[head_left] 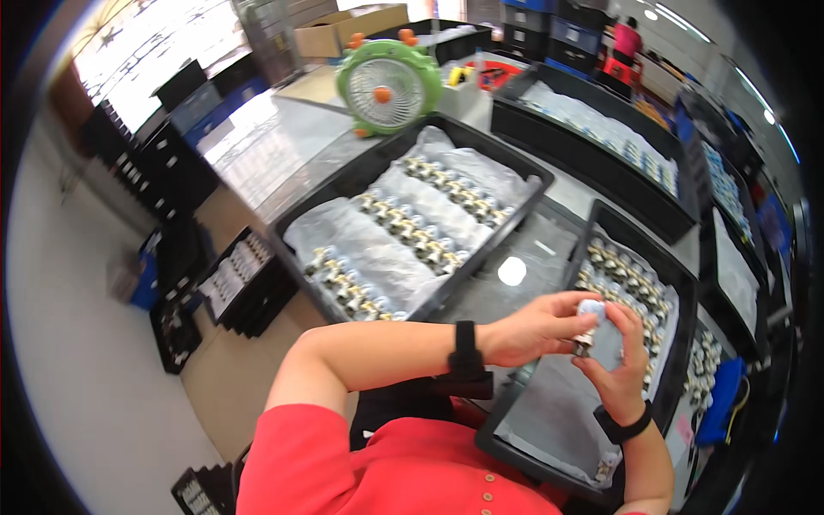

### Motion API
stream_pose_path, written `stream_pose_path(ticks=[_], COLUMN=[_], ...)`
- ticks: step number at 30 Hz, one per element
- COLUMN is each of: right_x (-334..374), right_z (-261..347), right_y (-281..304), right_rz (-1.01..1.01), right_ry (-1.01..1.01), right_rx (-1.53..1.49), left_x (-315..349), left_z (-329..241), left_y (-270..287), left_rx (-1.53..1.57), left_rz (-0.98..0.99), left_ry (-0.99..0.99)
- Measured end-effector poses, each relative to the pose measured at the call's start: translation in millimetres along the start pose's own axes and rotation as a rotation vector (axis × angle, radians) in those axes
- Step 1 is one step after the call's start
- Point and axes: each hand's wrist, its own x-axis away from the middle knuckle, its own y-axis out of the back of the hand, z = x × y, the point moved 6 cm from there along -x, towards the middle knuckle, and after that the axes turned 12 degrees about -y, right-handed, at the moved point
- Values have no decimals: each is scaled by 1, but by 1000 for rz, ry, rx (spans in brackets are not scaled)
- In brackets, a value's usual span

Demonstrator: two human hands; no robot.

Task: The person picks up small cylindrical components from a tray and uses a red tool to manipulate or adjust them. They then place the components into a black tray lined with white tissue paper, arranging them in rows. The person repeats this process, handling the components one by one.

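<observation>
Both of my hands are together over the right-hand black tray (549, 468), holding one small figurine (590, 322) upright. It has a pale blue, rounded top, a cream middle and a dark base. My left hand (536, 330) pinches it from the left between thumb and fingers. From the other side, my right hand (627, 356) curves round it, a fingertip by its top and the thumb near its base. Rows of similar figurines (631, 279) lie on the pale liner at the far end and right side of this tray.
Left of it, a larger black tray (506, 236) holds figurines in rows between white sheets. A green fan (386, 86) stands behind. More long black trays (592, 150) line the back right. Loose figurines (704, 365) and a blue object (723, 399) are at the right. Stacked trays (249, 296) stand on the floor.
</observation>
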Motion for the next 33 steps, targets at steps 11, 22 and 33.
stream_pose_path(ticks=[11, 22, 33], right_x=[-3, -4, -4], right_z=[17, 29, 30], right_y=[-5, -1, 2], right_rz=[-42, -72, -65], right_ry=[72, 103, 95], right_rx=[-8, -7, 25], left_x=[11, 142, 188], left_z=[-70, -258, -258], left_y=[-3, 168, 244], left_rx=[-301, -1661, -2260], left_rz=[-24, -431, -260], left_ry=[-59, 463, 1191])
